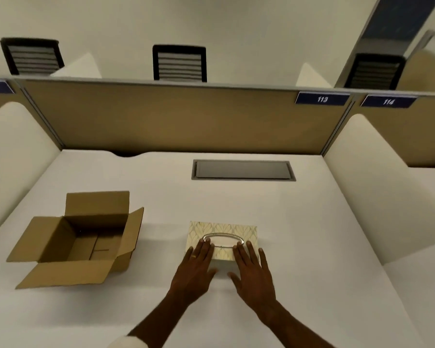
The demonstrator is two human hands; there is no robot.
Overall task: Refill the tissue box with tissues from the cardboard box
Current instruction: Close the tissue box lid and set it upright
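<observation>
A cream tissue box with a leaf pattern and an oval opening on top sits on the white desk in front of me. My left hand lies flat with its fingertips on the box's near left top, by the oval rim. My right hand lies flat on the near right top, fingers spread. Neither hand grips anything. To the left stands a brown cardboard box with all flaps open; its visible inside shows only bare cardboard, and no tissues are visible.
A grey cable hatch is set into the desk behind the tissue box. A tan partition closes the back, with white side dividers left and right. Black chairs stand beyond the partition.
</observation>
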